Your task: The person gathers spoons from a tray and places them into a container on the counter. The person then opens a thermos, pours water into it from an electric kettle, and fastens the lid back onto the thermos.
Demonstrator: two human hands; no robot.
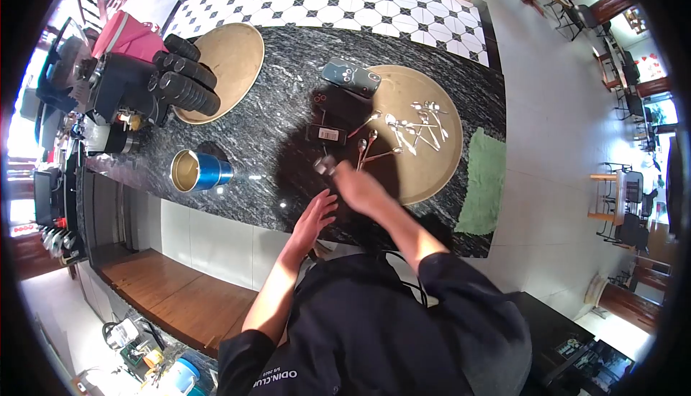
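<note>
My right hand (354, 186) is closed, and blurred silver spoon heads (325, 166) stick out beyond its fingers over the dark stone counter. Just below and to the left, my left hand (314, 216) has its fingers stretched out with nothing in them. Several small spoons (421, 128) lie loose on a round tan tray (425, 173), and others rest near its left rim. Beside the tray are a phone in a patterned case (350, 77) and a dark object with a white barcode label (328, 134), partly in shadow.
A blue metal tumbler (209, 172) lies at the left of the counter (266, 137). Behind it, another round tray (241, 58) sits beside stacked black cups (188, 90) and a pink item (128, 36). A green cloth (482, 180) covers part of the right edge.
</note>
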